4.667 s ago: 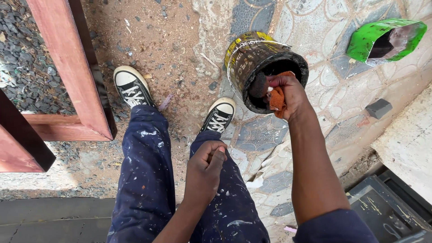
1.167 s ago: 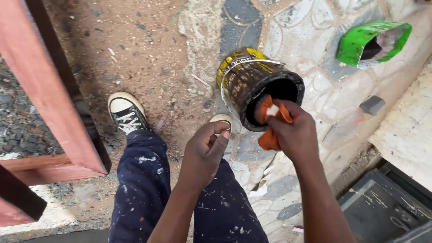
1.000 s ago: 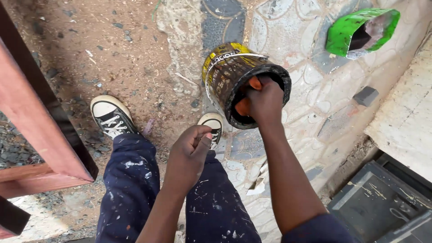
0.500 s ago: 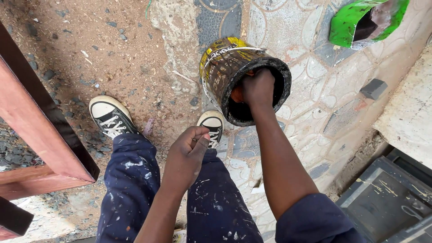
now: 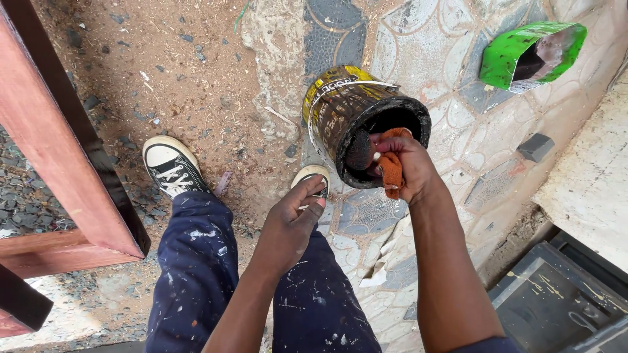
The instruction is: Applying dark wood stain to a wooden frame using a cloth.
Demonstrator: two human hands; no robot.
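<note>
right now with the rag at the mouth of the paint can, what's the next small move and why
Probably lift the right hand clear of the paint can: it grips the orange rag bunched at the rim, its end looking dark. The left hand hangs free above the knee.

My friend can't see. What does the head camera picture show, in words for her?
Seen from above, a person's right hand holds an orange cloth at the mouth of a dirty, tilted paint can. The left hand hovers empty over paint-spattered blue trousers, with a green container lying nearby.
</note>
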